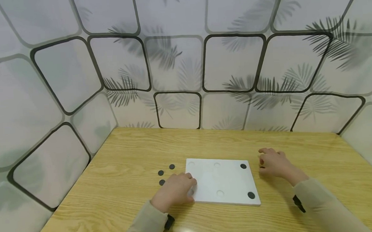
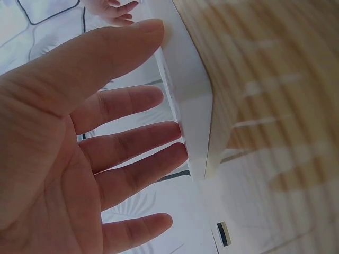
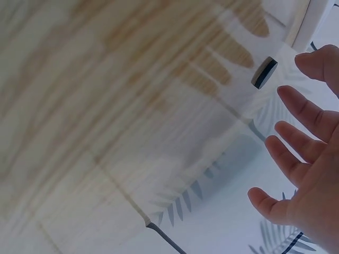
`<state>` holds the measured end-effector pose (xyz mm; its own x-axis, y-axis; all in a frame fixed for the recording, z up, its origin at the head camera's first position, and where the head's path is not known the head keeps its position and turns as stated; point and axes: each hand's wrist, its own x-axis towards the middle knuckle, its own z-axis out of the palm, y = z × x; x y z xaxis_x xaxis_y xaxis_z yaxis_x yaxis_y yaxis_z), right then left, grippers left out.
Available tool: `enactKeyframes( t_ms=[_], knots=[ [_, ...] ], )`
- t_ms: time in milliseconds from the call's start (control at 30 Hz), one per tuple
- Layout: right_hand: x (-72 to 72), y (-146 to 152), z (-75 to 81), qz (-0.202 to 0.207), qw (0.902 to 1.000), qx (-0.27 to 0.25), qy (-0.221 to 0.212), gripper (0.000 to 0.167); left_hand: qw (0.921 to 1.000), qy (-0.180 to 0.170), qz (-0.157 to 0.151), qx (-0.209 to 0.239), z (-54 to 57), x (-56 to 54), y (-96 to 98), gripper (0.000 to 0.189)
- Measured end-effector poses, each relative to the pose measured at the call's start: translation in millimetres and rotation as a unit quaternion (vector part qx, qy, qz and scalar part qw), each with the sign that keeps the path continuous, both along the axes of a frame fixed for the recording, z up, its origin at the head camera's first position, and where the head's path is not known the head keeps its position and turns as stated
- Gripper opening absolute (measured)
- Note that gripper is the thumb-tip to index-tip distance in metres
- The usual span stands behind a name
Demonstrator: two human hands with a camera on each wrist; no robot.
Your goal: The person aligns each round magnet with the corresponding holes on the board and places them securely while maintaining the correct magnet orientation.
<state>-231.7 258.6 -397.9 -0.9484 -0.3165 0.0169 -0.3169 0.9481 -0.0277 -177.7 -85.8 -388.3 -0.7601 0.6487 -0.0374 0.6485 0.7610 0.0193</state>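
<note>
A white board with shallow round recesses lies flat on the table, with one black disc in its far right recess and another black disc in the near right one. My left hand is at the board's left edge, thumb and fingertips right at its rim, nothing gripped; it covers part of the near left corner. To the right of the board, my right hand hovers with spread, loosely bent fingers. Near its thumb and index finger, a loose disc lies on the table.
Left of the board lie three more black discs, among them the farthest disc. The wooden table meets a wall-like patterned curtain at its back and left. Each wrist wears a dark band.
</note>
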Motion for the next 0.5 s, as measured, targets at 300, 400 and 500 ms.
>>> enactKeyframes(
  t_ms=[300,400,500],
  knots=[
    [-0.3,1.8,-2.3,-0.001,0.9998,0.004,-0.019,0.012,1.0000,-0.003,0.000,0.003,1.4,0.0,-0.6,0.034],
    [0.7,0.6,-1.8,-0.003,0.9997,0.005,-0.024,0.012,1.0000,-0.003,0.000,0.002,1.9,-0.4,-0.7,0.034],
    [2.1,-0.7,-0.1,-0.005,0.9996,0.006,-0.029,0.012,1.0000,-0.005,0.001,0.003,2.5,-0.5,-0.6,0.034]
  ],
)
